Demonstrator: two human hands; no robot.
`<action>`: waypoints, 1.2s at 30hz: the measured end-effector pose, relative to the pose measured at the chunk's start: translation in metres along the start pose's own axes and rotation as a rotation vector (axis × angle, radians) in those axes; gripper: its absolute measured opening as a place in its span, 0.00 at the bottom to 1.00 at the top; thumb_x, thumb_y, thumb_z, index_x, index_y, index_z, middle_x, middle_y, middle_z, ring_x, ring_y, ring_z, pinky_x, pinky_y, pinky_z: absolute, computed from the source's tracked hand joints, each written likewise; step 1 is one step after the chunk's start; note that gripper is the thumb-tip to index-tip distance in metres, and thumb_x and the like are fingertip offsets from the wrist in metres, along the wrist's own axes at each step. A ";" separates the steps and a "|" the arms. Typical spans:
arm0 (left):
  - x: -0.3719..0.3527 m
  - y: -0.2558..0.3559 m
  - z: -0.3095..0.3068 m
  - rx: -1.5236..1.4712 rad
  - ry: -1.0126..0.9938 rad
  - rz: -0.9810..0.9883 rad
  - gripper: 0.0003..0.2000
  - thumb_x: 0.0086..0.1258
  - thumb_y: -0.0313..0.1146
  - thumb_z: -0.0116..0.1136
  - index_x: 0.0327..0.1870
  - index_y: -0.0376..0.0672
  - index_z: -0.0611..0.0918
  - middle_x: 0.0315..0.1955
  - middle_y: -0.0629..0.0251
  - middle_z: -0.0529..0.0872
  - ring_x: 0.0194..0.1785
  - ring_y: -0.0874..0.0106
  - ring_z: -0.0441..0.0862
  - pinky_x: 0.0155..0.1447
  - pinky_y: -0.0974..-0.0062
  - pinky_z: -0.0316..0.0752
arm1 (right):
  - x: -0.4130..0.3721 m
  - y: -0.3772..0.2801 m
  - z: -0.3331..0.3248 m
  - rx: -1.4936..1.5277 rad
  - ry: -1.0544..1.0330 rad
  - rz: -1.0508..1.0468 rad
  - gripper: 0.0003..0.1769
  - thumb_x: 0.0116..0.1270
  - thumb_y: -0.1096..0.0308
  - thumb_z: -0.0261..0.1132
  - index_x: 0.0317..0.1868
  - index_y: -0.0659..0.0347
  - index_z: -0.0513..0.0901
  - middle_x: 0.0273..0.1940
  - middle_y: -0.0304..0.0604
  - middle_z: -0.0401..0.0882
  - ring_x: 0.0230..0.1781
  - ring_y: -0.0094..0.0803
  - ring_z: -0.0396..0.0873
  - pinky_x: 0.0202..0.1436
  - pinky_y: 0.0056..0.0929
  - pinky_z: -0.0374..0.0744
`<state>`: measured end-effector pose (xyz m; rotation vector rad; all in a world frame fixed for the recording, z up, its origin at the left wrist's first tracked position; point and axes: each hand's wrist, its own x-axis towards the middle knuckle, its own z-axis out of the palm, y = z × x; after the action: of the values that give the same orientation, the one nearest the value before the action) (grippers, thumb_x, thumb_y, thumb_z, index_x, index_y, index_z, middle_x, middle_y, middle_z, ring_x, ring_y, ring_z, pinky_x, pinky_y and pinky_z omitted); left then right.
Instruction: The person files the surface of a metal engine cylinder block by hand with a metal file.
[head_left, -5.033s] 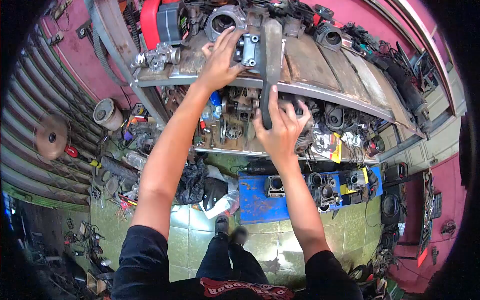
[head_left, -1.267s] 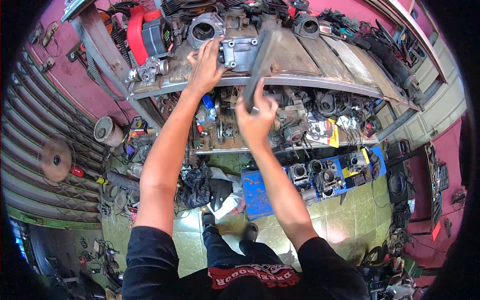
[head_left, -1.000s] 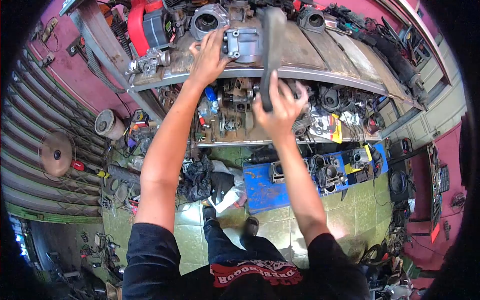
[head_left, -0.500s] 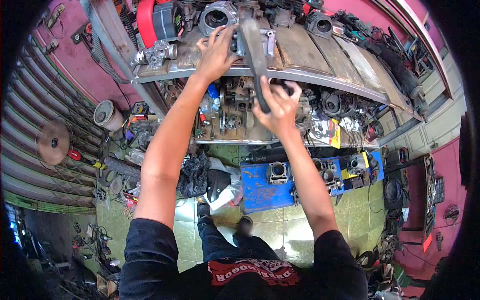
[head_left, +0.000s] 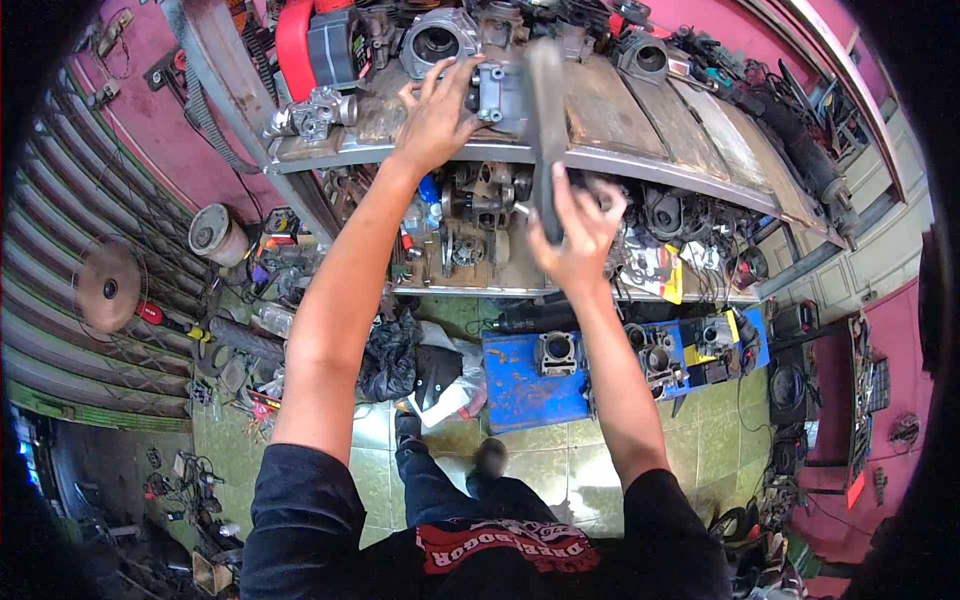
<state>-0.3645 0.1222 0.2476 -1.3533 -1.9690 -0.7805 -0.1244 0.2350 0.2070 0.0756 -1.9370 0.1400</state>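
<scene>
On the wooden shelf top lies a silvery metal engine part [head_left: 501, 93], blocky with bolt lugs at its corners. My left hand [head_left: 436, 115] grips it from the left side, fingers curled at its edge and partly hidden. In my right hand [head_left: 578, 238] is a long tool with a dark handle and greyish upper end [head_left: 545, 100], blurred by motion. The tool points upward, just right of the engine part, and I cannot tell its exact kind. A round-bored engine casing [head_left: 437, 42] stands behind my left fingers.
A carburettor [head_left: 312, 113] sits at the shelf's left end. The metal shelf edge [head_left: 680, 172] runs in front, with more engine parts on the lower shelf. Below, a blue board [head_left: 520, 395] carries an engine cylinder [head_left: 556, 352]. A fan [head_left: 108, 288] stands left.
My right hand has moved right and slightly down, and the tool has swung from over the engine part to its right side. My left hand stays nearly in place.
</scene>
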 end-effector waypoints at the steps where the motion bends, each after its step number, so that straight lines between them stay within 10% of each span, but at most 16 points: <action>1: -0.002 0.002 0.001 -0.005 -0.011 -0.001 0.44 0.64 0.37 0.69 0.82 0.56 0.59 0.75 0.63 0.72 0.82 0.61 0.57 0.73 0.44 0.50 | 0.010 0.003 0.005 -0.035 0.005 0.033 0.41 0.56 0.68 0.75 0.73 0.63 0.77 0.33 0.41 0.88 0.35 0.33 0.85 0.66 0.49 0.68; 12: -0.002 0.002 0.000 0.029 0.008 -0.004 0.46 0.61 0.37 0.73 0.82 0.55 0.60 0.76 0.65 0.70 0.83 0.60 0.56 0.73 0.42 0.51 | -0.003 -0.016 0.020 0.036 0.166 0.139 0.39 0.57 0.71 0.74 0.71 0.70 0.77 0.35 0.41 0.89 0.32 0.34 0.85 0.68 0.51 0.68; 22: 0.000 0.008 -0.002 0.007 0.015 -0.020 0.44 0.63 0.38 0.72 0.80 0.55 0.61 0.77 0.64 0.69 0.83 0.60 0.56 0.73 0.42 0.51 | 0.002 -0.043 0.025 0.632 0.217 0.934 0.40 0.64 0.66 0.73 0.77 0.58 0.74 0.34 0.44 0.85 0.46 0.37 0.75 0.58 0.35 0.74; 26: 0.001 0.009 -0.005 0.003 -0.002 -0.036 0.43 0.64 0.36 0.72 0.80 0.55 0.61 0.77 0.64 0.69 0.83 0.59 0.56 0.74 0.41 0.50 | 0.004 -0.040 0.036 0.196 0.109 0.568 0.44 0.63 0.67 0.73 0.80 0.61 0.68 0.38 0.44 0.89 0.39 0.36 0.81 0.67 0.38 0.67; 36: 0.016 0.011 -0.033 -0.067 0.034 0.095 0.46 0.58 0.44 0.76 0.81 0.59 0.65 0.77 0.68 0.70 0.82 0.67 0.62 0.72 0.43 0.52 | -0.026 -0.030 -0.018 0.184 -0.008 0.581 0.40 0.60 0.66 0.73 0.76 0.58 0.75 0.43 0.48 0.92 0.46 0.40 0.84 0.70 0.39 0.68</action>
<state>-0.3532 0.1098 0.2822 -1.4517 -1.8535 -0.8253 -0.0946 0.2073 0.1906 -0.3683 -1.9008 0.7029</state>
